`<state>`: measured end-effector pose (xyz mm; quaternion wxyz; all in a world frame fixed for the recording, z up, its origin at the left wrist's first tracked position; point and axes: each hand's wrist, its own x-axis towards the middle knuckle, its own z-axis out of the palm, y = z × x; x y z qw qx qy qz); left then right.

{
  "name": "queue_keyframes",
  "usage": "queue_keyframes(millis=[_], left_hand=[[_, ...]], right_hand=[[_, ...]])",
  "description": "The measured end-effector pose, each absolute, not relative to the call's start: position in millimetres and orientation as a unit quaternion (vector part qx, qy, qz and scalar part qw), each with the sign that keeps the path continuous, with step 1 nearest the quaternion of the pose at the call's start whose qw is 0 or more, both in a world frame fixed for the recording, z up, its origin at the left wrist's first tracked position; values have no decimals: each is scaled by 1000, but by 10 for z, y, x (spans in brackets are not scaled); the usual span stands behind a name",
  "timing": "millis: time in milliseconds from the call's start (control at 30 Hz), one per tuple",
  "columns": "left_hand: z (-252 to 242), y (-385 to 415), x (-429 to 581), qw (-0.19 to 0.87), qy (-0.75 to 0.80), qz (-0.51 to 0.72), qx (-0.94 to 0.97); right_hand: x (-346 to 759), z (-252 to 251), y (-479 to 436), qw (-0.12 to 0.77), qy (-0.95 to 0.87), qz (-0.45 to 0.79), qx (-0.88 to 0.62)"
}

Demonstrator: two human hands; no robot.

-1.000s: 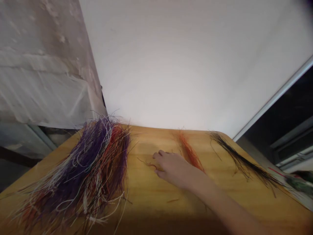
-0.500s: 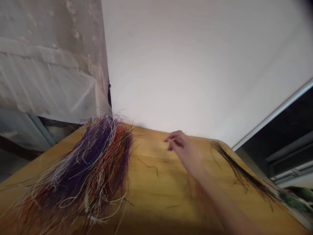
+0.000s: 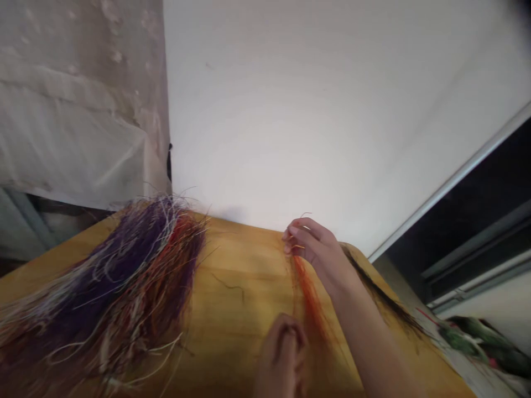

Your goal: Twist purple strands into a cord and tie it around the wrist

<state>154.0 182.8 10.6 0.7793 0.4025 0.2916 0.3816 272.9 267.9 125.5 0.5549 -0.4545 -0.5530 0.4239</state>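
My right hand [image 3: 313, 246] is over the far middle of the table, thumb and fingertips pinched on thin orange strands. Beneath it a loose bundle of orange strands [image 3: 311, 298] lies lengthwise on the wood. Closer to me, my left hand [image 3: 284, 354] is curled closed and blurred beside that bundle. A faint strand runs down from the right fingertips toward it; what the left fingers hold is hidden.
A large heap of purple, white and orange strands [image 3: 141, 276] covers the left of the wooden table [image 3: 232, 326]. Dark strands [image 3: 385, 296] lie along its right edge. One short dark strand [image 3: 230, 284] sits mid-table. Behind rises a white wall [image 3: 269, 121].
My left hand has come into view at the bottom. My right hand has shifted slightly right, now at the orange strands. The view has turned, sliding the table's things leftward.
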Motion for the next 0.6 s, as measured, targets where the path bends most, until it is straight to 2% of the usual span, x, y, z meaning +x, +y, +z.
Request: queue_keyframes(millis=[100, 200, 233, 400, 600], left_hand=[[274, 1995, 1562, 732, 282, 446, 432], [547, 2046, 1484, 563, 347, 576, 481], [629, 2057, 1465, 538, 353, 590, 488], [813, 2189, 1472, 607, 257, 497, 564], [782, 2298, 1441, 589, 272, 480, 591]], right_hand=[[2829, 1387, 2609, 545, -587, 384, -460], [2928, 1464, 2562, 523, -615, 357, -470], [2944, 1479, 2548, 508, -628, 354, -471], [2903, 1507, 2514, 459, -679, 344, -459], [2901, 1422, 2605, 447, -683, 371, -443]])
